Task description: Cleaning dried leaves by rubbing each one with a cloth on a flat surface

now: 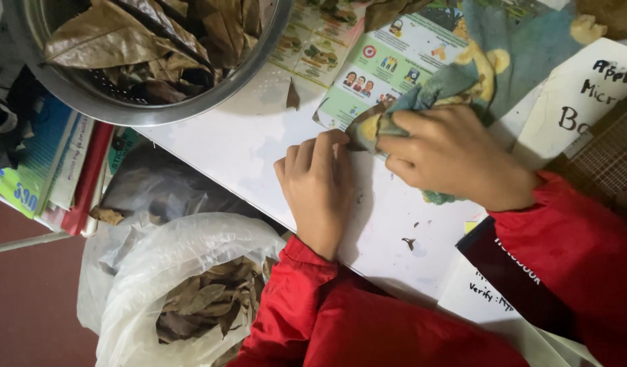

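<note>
My right hand [449,156] is closed around a bunched blue and yellow cloth [511,51] and presses it on a white tabletop [239,143]. A brown dried leaf [363,129] lies under the cloth's bunched end. My left hand [317,183] rests on the tabletop beside it, fingers curled, fingertips pinching the leaf's edge. Both arms wear red sleeves.
A metal bowl [89,102] of dried brown leaves sits at the upper left. A white plastic bag [184,251] holding more dried leaves hangs below the table edge. Printed sheets [368,61], a stack of books [55,163], a dark notebook [524,272] and small leaf bits lie around.
</note>
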